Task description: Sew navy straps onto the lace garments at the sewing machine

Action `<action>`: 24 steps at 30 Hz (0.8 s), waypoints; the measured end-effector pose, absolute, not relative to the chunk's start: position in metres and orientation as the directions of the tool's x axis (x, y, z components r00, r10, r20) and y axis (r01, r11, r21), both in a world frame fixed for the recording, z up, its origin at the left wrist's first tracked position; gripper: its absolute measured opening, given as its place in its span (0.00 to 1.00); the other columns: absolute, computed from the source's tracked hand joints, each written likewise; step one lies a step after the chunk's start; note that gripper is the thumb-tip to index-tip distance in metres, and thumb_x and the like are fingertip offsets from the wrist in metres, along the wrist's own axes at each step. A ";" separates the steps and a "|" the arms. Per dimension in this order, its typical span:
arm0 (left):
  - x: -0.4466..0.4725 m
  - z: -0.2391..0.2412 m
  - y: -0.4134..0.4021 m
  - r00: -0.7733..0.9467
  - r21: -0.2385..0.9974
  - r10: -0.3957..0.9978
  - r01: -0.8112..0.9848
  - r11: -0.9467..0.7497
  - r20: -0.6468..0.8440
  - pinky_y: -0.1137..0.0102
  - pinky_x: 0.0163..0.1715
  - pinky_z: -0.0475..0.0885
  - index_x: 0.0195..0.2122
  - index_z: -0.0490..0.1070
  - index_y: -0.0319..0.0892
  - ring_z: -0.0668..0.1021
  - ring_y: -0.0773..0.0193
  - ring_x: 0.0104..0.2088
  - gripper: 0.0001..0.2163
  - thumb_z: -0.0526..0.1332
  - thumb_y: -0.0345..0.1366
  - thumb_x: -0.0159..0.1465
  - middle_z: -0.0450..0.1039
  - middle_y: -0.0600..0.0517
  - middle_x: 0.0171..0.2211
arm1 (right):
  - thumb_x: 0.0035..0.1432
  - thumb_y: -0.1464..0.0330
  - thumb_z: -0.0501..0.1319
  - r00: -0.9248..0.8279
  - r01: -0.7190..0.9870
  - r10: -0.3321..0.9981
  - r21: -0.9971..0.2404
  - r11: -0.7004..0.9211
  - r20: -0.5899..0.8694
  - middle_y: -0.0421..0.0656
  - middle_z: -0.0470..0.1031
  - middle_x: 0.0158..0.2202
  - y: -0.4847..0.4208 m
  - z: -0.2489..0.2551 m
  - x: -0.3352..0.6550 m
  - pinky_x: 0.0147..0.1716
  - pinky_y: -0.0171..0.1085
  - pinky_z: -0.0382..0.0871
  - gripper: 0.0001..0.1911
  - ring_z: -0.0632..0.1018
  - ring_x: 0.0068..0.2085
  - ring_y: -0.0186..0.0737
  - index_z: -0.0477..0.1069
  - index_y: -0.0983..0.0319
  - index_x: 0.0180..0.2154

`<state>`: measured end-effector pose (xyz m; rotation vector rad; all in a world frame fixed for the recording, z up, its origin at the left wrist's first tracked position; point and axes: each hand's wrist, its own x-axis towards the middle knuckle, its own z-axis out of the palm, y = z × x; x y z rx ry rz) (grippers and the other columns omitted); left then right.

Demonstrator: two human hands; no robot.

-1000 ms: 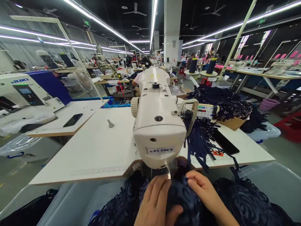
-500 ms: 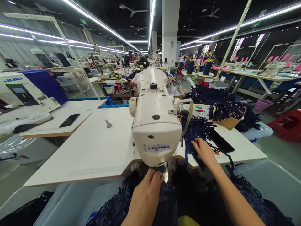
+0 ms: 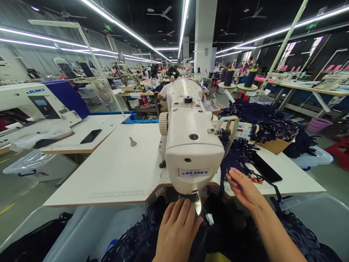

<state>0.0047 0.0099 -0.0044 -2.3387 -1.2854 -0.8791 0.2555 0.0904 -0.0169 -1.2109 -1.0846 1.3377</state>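
A white JUKI sewing machine (image 3: 191,145) stands on the white table (image 3: 117,171) right in front of me. My left hand (image 3: 178,229) lies with its fingers flat on dark navy lace fabric (image 3: 141,240) just below the needle end of the machine. To the right of the machine head, my right hand (image 3: 244,189) pinches a navy strap out of the bundle of navy straps (image 3: 234,156) that hangs over the table edge.
A black phone (image 3: 265,169) lies on the table right of the straps, near a cardboard box (image 3: 275,145) heaped with navy pieces. Another phone (image 3: 91,136) lies on the left side table. Clear plastic bins (image 3: 311,214) flank my lap. A person (image 3: 169,85) sits far ahead.
My right hand left the fabric under the needle, reached to the strap bundle on the right, and now draws a strap back toward me. My left hand stayed on the fabric.
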 end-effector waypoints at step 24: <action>-0.009 0.000 0.012 0.479 0.162 0.644 0.714 -0.681 0.597 0.66 0.52 0.70 0.51 0.70 0.42 0.78 0.63 0.49 0.11 0.52 0.32 0.71 0.77 0.50 0.47 | 0.55 0.58 0.64 0.494 0.299 0.605 -0.775 0.557 0.625 0.33 0.73 0.36 0.194 0.137 0.352 0.29 0.36 0.56 0.09 0.70 0.30 0.26 0.75 0.53 0.38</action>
